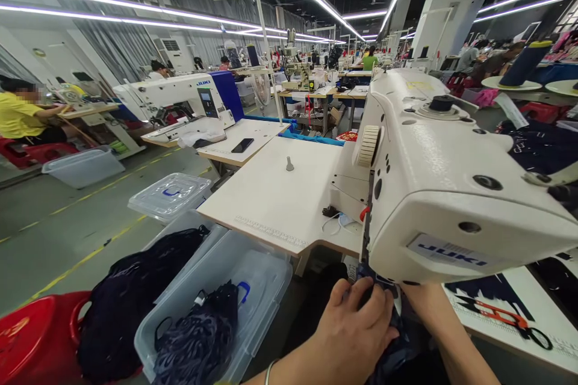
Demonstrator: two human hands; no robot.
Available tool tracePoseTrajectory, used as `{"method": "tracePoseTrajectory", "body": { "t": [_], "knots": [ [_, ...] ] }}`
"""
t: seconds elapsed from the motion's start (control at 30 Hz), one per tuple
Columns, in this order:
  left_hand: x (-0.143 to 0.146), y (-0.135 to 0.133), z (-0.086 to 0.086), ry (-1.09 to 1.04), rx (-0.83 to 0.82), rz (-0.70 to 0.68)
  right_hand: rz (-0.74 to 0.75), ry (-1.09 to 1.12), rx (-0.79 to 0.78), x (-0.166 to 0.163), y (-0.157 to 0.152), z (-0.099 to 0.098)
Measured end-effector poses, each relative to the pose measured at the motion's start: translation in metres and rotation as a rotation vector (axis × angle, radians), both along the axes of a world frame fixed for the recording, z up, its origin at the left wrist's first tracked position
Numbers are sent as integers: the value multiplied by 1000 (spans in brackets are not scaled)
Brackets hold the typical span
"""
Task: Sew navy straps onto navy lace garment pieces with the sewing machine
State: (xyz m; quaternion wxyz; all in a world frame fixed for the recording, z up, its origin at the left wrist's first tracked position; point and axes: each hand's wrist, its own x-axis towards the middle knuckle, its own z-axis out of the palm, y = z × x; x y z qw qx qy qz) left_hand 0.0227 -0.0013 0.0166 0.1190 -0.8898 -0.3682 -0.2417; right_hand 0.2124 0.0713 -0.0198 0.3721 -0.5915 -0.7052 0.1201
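A white JUKI sewing machine (438, 174) stands right in front of me, its head reaching toward me. Below that head, dark navy fabric (394, 356) hangs down and passes under the needle area. My left hand (354, 328) is closed on the fabric, fingers bent and pressed together beside the machine's left side. On the other side, my right hand (419, 301) reaches in under the head. Its fingers are hidden by the machine, so their grip does not show. The needle is out of sight.
Orange-handled thread snips (497, 316) lie on the tabletop at right. A clear plastic bin (271, 307) with navy pieces stands at lower left, near a red stool (36, 337) and a dark fabric pile (135, 289). A phone (242, 145) lies on the table beyond.
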Motion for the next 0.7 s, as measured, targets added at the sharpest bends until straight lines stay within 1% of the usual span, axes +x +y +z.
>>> {"method": "tracePoseTrajectory", "body": {
  "t": [0.17, 0.43, 0.7],
  "knots": [
    [3, 0, -2, -7, 10, 16, -31, -10, 18, 0, -2, -1],
    [7, 4, 3, -24, 30, 38, -77, -40, 73, -6, -2, -3],
    [6, 2, 1, 12, 47, 55, -95, -42, 76, -5, -1, -4]
  ]
}}
